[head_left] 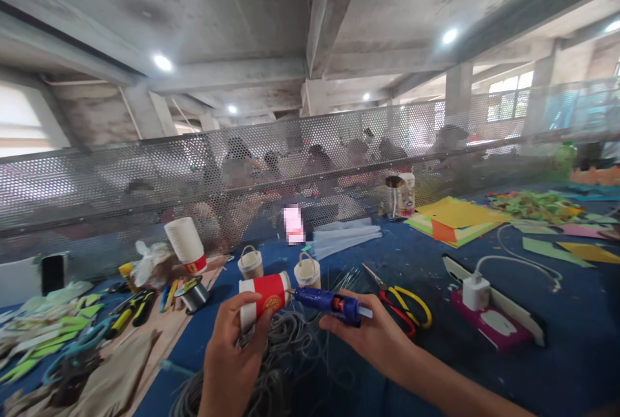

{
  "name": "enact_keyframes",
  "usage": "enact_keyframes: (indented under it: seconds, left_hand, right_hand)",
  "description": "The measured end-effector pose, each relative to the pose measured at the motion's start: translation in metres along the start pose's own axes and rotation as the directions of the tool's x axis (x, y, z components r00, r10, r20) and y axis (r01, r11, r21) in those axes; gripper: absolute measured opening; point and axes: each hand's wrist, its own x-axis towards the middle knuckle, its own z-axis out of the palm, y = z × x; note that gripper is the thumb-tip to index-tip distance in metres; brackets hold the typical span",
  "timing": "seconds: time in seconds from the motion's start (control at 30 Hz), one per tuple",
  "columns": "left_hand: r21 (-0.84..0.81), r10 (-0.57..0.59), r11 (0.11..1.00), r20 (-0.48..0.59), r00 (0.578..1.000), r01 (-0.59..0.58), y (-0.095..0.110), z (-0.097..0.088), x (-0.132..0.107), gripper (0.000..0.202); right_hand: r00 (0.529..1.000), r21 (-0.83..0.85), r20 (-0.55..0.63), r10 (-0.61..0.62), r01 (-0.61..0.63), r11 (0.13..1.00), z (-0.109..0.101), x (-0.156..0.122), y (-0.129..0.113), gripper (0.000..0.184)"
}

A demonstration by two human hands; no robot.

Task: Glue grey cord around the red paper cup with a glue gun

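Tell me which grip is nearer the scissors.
Right. The right grip, around the blue glue gun, is just to the near left of the scissors; the left grip, holding a red-and-white cup, is farther left.

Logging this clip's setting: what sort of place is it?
Probably a shared craft workshop or craft classroom, though the pictures don't settle which. The glue gun held at a paper cup, the scissors and the stacked coloured paper point that way.

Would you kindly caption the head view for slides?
Left hand holding red-and-white paper cup, right hand holding blue glue gun.
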Motion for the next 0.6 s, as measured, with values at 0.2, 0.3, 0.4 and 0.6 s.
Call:
enact_keyframes:
  seconds: [0.2, 0.3, 0.4, 0.6]
  left_hand:
    - [0.084, 0.072, 0.994, -0.012, 0.997, -0.071, -0.0038, 0.0001, -0.0003, 0.027]
    - [0.147, 0.104, 0.984, 0.01, 0.995, -0.104, -0.0042, -0.0005, -0.0004, 0.024]
    - [0.179, 0.112, 0.978, -0.015, 0.994, -0.107, -0.0032, -0.0005, -0.0008, 0.025]
    - [0.16, 0.114, 0.981, -0.026, 0.993, -0.108, -0.0029, 0.0015, -0.002, 0.026]
  right_hand:
    - [1.0, 0.009, -0.014, 0.013, -0.012, 1.0, 0.0012, 0.0, 0.0004, 0.034]
    - [1.0, 0.017, -0.023, 0.014, -0.013, 1.0, 0.0014, 0.001, -0.0014, 0.034]
    - [1.0, 0.022, -0.026, 0.01, -0.009, 1.0, 0.0007, 0.0017, -0.0053, 0.035]
    - [0.999, 0.007, -0.034, 0.031, -0.031, 0.999, -0.0007, 0.0022, -0.0092, 0.036]
